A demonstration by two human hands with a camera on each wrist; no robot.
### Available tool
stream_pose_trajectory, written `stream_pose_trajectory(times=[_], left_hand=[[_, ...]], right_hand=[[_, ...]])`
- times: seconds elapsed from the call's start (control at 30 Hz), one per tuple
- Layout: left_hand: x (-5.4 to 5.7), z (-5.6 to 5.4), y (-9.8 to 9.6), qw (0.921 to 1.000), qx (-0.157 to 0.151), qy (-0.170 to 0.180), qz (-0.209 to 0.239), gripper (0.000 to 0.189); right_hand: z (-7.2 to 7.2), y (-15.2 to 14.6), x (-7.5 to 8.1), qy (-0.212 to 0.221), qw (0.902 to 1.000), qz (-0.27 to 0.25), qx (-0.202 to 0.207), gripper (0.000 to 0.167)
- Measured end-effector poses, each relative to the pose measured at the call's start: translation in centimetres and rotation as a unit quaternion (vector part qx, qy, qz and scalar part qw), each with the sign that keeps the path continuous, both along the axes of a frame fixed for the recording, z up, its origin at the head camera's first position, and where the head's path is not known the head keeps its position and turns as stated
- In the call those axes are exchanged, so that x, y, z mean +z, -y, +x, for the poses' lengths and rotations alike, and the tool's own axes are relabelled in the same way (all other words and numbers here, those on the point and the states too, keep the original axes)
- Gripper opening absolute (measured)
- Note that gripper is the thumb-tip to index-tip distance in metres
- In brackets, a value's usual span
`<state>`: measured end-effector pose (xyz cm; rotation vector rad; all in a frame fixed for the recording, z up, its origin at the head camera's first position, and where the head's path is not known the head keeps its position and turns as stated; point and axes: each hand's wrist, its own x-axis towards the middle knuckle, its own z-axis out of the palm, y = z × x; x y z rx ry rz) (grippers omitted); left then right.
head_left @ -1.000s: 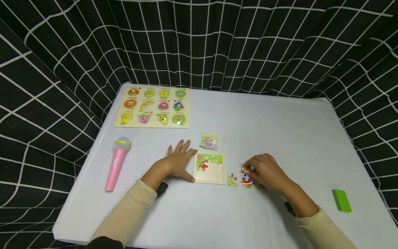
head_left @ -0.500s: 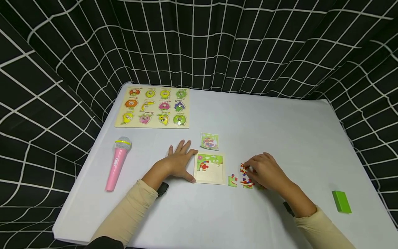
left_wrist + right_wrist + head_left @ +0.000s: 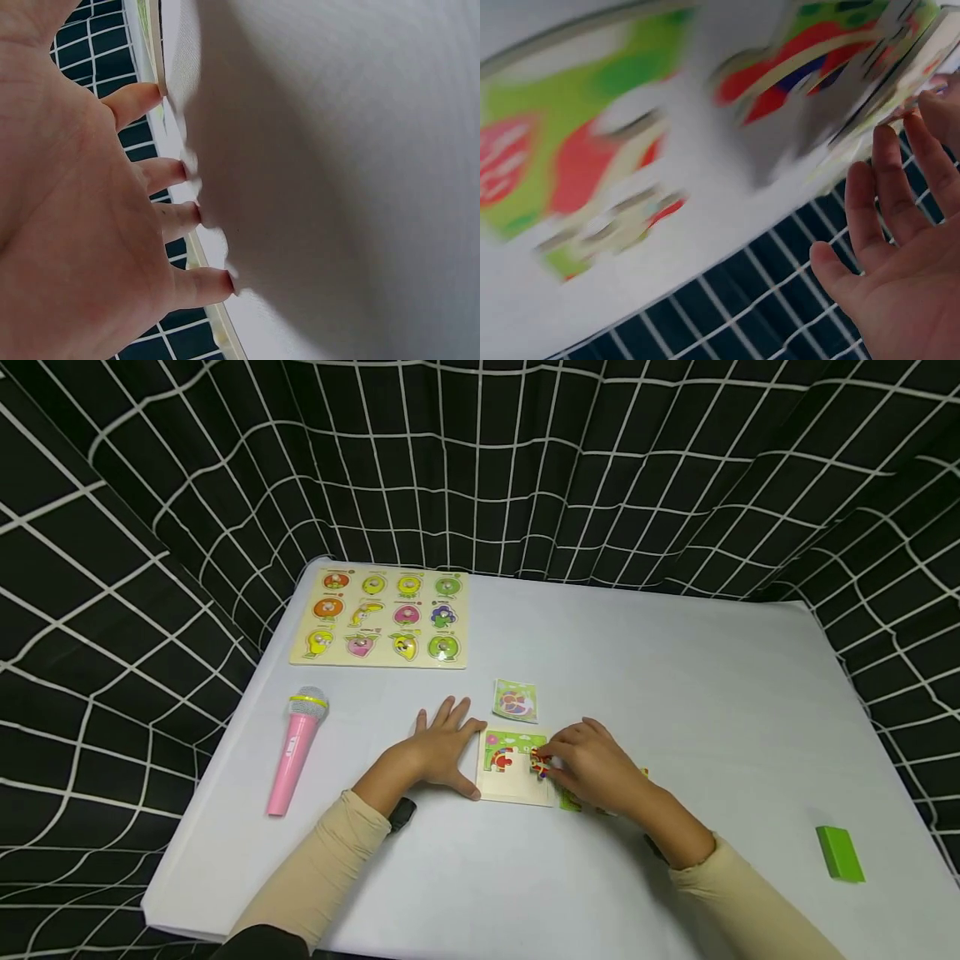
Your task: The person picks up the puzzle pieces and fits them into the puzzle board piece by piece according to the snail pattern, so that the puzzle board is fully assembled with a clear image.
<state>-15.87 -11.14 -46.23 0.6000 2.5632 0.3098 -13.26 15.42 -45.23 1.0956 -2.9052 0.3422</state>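
Note:
A shallow wooden puzzle tray [image 3: 513, 790] lies mid-table, with joined green and red pieces [image 3: 501, 760] along its top and upper left. My left hand [image 3: 438, 752] rests flat with spread fingers; its thumb and index finger touch the tray's left edge. Over the tray's right side, my right hand [image 3: 596, 768] pinches a red, yellow and blue puzzle piece [image 3: 538, 763] between thumb and fingers. Loose pieces lie on the table right of the tray, mostly hidden beneath the right hand; a green one [image 3: 568, 802] peeks out. In the right wrist view, several loose pieces [image 3: 577, 157] look blurred.
A small picture card [image 3: 515, 701] lies just behind the tray. A fruit peg board [image 3: 382, 617] is at the back left, and a pink toy microphone [image 3: 295, 756] at the left. Far right lies a green block [image 3: 840, 853]. A black gridded curtain [image 3: 517, 468] borders the table.
My right hand has moved left from the loose pieces to the tray's right side, carrying a puzzle piece. My left hand keeps its place at the tray. The head view has shifted slightly.

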Motion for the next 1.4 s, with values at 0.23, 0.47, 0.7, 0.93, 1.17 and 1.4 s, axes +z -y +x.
stream_pose_trajectory(times=[0.23,0.47,0.7,0.93,1.17,1.4], left_hand=[[0.2,0.0,-0.2,1.0,-0.005,-0.006,0.003,0.108],[0.3,0.0,-0.4,1.0,-0.008,-0.003,-0.001,0.108],[0.6,-0.1,-0.6,0.9999,-0.009,-0.008,0.0,0.108],[0.5,-0.2,-0.6,0.9999,-0.008,-0.008,0.001,0.109],[0.4,0.0,-0.4,1.0,-0.002,0.0,0.002,0.109],[0.3,0.1,-0.2,0.9999,0.001,0.004,0.01,0.109]], right_hand=[[-0.2,1.9,-0.1,-0.012,0.9993,-0.001,0.035,0.024],[-0.3,2.5,-0.4,-0.032,0.9982,0.028,0.043,0.025],[-0.3,2.7,-0.7,-0.065,0.9957,0.051,0.042,0.024],[-0.2,3.1,-0.8,-0.093,0.9931,0.059,0.041,0.027],[0.1,2.2,-0.1,-0.018,0.9992,0.019,0.029,0.025],[0.6,-1.4,0.7,0.008,0.9992,-0.016,-0.037,0.028]])
